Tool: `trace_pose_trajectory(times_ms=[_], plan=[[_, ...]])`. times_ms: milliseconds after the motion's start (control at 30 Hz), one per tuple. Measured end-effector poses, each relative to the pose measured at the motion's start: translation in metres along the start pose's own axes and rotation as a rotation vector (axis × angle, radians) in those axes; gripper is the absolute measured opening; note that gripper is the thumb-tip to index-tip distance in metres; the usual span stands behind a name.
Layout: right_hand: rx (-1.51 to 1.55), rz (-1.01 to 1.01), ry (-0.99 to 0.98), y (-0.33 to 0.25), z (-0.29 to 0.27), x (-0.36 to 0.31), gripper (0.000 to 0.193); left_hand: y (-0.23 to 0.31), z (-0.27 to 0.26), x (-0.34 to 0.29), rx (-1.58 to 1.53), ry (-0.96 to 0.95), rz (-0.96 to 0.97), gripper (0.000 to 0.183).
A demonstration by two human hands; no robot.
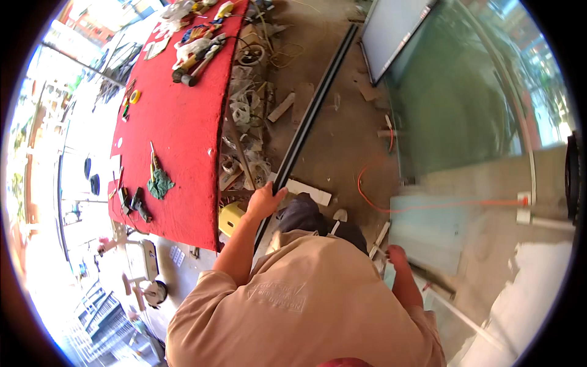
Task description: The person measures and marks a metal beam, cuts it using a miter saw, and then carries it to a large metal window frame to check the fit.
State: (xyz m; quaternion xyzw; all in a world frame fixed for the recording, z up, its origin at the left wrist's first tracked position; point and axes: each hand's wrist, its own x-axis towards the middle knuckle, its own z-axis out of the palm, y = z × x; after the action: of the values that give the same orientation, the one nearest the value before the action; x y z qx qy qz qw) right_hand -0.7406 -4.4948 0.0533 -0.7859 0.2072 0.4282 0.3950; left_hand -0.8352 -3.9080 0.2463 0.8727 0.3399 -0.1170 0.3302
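Note:
My left hand (265,200) is closed around a long black frame profile (315,105), which has lengthwise grooves. The profile slants from beside my left leg up to the far middle of the view, running past the table's right side. Low on my right side, my right hand (397,253) has its fingers curled in. A small pale thing shows by its fingertips, too small to make out. Close to that hand, a pale glass sheet (428,226) lies low by the wall.
A red-covered table (177,116) on the left bears hammers (199,61), a yellow tape roll (135,96) and a green rag (160,185). Large glass panels (452,98) lean at the right. An orange cord (367,194) crosses the floor. Scraps and bags (243,113) lie under the table's edge.

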Motion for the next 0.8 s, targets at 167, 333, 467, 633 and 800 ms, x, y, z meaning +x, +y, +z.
trace_pose_trajectory(times_ms=[167, 333, 467, 633, 800], plan=[[-0.109, -0.104, 0.115, -0.152, -0.077, 0.097, 0.031, 0.05, -0.017, 0.019, -0.062, -0.084, -0.125, 0.065], [-0.075, -0.18, 0.083, -0.276, -0.071, 0.133, 0.029, 0.054, -0.012, 0.077, -0.109, -0.097, -0.168, 0.065], [-0.323, -0.285, -0.017, -0.303, -0.057, 0.171, 0.029, 0.052, 0.0, 0.155, -0.12, -0.1, -0.113, 0.071], [-0.515, -0.31, -0.415, -0.317, -0.083, 0.191, 0.03, 0.083, -0.016, 0.251, -0.114, -0.03, -0.073, 0.071], [-0.36, -0.095, -0.189, -0.396, -0.087, 0.236, 0.031, 0.116, -0.078, 0.301, -0.236, -0.12, -0.181, 0.067]])
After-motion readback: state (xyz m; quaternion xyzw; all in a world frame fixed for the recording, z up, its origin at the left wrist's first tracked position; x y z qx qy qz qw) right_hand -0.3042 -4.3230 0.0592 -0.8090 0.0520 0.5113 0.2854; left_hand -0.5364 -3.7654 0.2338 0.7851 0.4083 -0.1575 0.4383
